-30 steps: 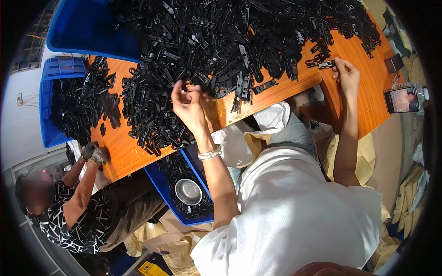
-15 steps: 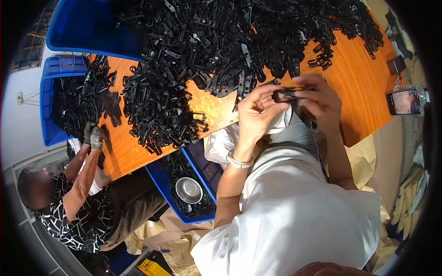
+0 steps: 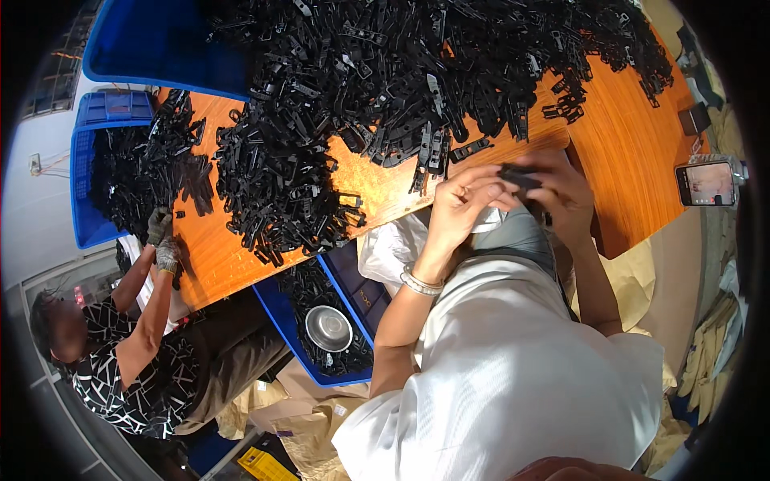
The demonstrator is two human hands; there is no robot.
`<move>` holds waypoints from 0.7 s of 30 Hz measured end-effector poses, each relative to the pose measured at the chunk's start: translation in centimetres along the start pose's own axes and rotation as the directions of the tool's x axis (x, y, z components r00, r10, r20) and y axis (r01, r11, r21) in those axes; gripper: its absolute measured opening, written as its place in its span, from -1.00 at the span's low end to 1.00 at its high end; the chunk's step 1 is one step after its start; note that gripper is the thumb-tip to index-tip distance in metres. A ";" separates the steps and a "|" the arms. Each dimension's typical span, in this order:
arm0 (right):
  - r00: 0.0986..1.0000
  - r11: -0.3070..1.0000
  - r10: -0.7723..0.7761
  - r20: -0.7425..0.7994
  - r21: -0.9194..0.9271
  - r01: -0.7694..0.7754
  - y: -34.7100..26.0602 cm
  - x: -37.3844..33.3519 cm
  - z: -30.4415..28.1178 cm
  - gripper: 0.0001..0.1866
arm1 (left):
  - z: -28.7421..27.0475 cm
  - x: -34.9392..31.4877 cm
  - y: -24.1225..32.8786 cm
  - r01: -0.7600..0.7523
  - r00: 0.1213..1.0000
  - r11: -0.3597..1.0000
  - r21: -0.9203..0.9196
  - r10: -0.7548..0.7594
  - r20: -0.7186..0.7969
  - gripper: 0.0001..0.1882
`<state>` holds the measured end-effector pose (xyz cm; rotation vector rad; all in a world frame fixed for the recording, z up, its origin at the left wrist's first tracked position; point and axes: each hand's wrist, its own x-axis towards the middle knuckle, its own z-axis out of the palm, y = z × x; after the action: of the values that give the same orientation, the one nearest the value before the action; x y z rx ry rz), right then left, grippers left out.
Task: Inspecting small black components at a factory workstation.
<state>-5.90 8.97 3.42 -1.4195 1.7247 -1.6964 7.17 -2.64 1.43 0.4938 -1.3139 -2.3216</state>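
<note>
Noted on the wooden table (image 3: pixel 634 168) a broad heap of black parts (image 3: pixel 377 88), with a blue bin (image 3: pixel 160 52) at far left, a phone (image 3: pixel 706 184) off the right edge, a metal bowl (image 3: pixel 329 329) below. Held before the near edge, blurred black piece (image 3: pixel 520 176) in bent fingers of the right hand (image 3: pixel 568 196); forearms raised, converging, with left hand (image 3: pixel 461 207) fingers narrowed beside it, cannot tell if gripping.

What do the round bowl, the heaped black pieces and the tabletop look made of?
Round bowl: metal, perhaps stainless steel; silvery, with bright highlights.
Heaped black pieces: probably moulded plastic, semi-gloss, given their uniform black and glints; some metal possible.
Tabletop: wood or laminate, semi-gloss, judging by its orange-brown streaks and sheen.
</note>
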 end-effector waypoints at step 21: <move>0.741 0.720 0.663 -0.110 0.367 -0.590 0.7 0.0 1.6 -0.85 | -0.3 0.8 1.5 -0.077 0.985 0.649 0.757 0.165 -0.041 -0.75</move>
<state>-4.89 7.90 2.45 -0.4024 1.6833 -1.6587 6.92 -4.01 2.48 0.7319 -2.1669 -1.5053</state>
